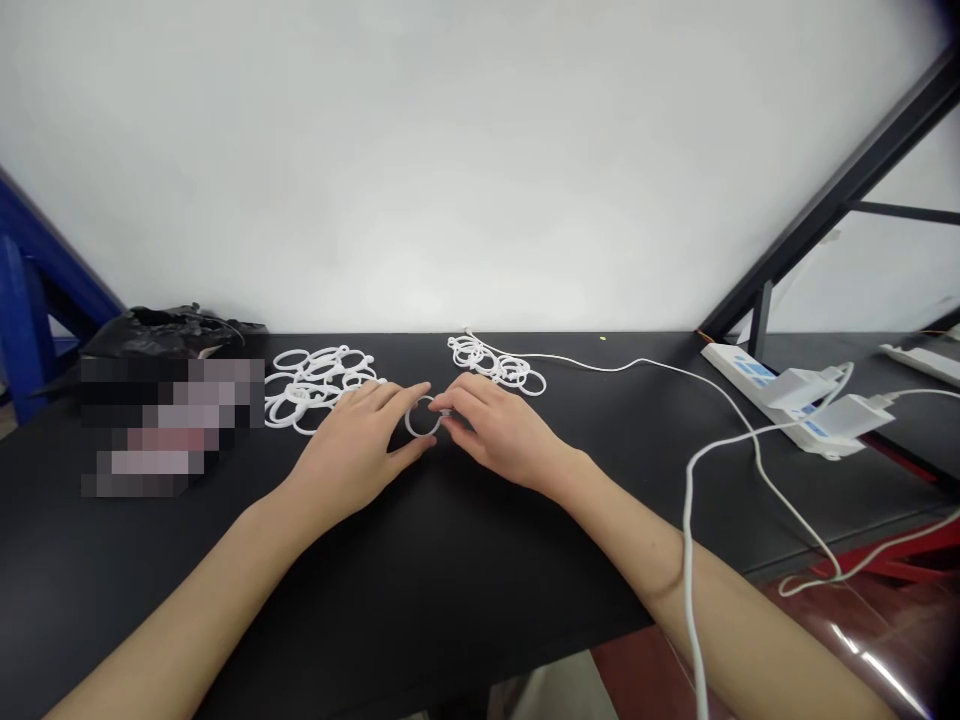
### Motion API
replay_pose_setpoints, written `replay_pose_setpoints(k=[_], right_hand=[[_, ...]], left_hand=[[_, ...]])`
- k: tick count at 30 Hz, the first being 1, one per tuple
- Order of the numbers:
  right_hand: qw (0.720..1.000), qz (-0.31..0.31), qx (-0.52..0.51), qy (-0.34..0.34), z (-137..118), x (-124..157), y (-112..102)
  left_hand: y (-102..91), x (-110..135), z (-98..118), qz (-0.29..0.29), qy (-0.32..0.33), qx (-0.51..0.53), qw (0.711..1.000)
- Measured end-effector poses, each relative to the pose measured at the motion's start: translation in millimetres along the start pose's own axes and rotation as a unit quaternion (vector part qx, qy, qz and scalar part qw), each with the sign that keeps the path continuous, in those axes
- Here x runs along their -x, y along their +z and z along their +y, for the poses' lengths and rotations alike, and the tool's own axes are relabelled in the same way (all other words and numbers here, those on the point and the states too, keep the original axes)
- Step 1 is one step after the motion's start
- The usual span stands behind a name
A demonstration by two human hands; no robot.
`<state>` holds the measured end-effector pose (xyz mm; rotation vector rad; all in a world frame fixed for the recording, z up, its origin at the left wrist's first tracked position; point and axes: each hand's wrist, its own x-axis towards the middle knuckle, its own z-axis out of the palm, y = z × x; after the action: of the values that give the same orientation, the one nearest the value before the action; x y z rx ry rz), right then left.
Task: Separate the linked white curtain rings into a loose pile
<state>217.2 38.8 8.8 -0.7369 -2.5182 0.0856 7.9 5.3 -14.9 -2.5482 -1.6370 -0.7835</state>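
Observation:
My left hand (360,445) and my right hand (499,430) meet over the black table (465,570), both pinching one white plastic ring (418,417) between their fingertips. The ring stands slightly off the tabletop between the two hands. A heap of loose white rings (315,385) lies just beyond my left hand. A smaller cluster of white rings (499,365) lies just beyond my right hand.
A white cable (720,440) runs from the small ring cluster across the table and over my right forearm. A white power strip (780,395) with plugged adapters sits at the right. A black bag (176,325) and a blurred item lie at the left. A white wall stands behind.

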Motion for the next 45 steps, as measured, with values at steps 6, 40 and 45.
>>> replay_pose_setpoints(k=[6,40,45], right_hand=[[0.974,0.052,-0.2,0.097,-4,0,5],[0.96,0.096,-0.188,0.184,9,-5,12],[0.969,0.047,0.109,0.215,50,-5,14]], left_hand=[[-4.5,-1,11,-0.014,-0.015,0.043,0.999],[-11.6,-6,3,0.037,-0.108,0.024,0.993],[-21.1,-5,-44,0.113,-0.224,-0.106,0.962]])
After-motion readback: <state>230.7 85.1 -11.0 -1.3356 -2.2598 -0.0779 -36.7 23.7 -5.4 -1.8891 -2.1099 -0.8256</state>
